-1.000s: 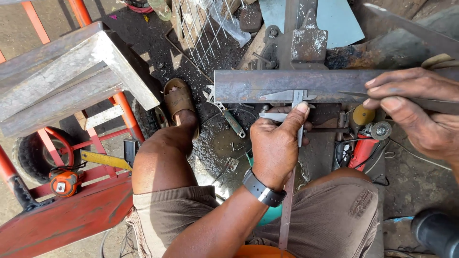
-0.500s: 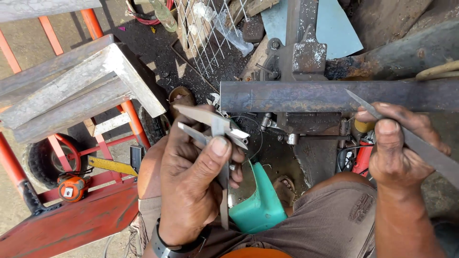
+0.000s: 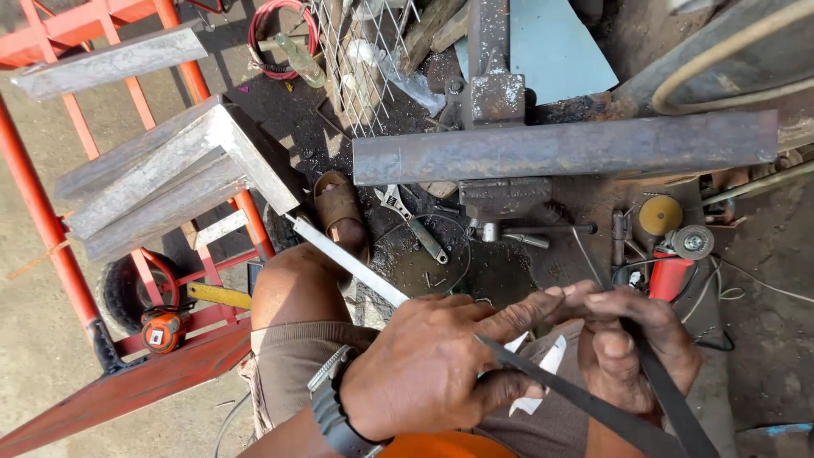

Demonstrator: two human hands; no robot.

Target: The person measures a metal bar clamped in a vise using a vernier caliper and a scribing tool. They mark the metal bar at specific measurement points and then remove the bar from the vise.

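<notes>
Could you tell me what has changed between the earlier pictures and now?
The left hand took the caliper off the steel bar and drew it back to the lap, meeting the right hand, which holds a dark strip. The bar stays clamped in the vise.

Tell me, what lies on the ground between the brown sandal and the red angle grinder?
In the head view: an adjustable wrench beside the sandal, then the vise handle bar before the grinder.
</notes>
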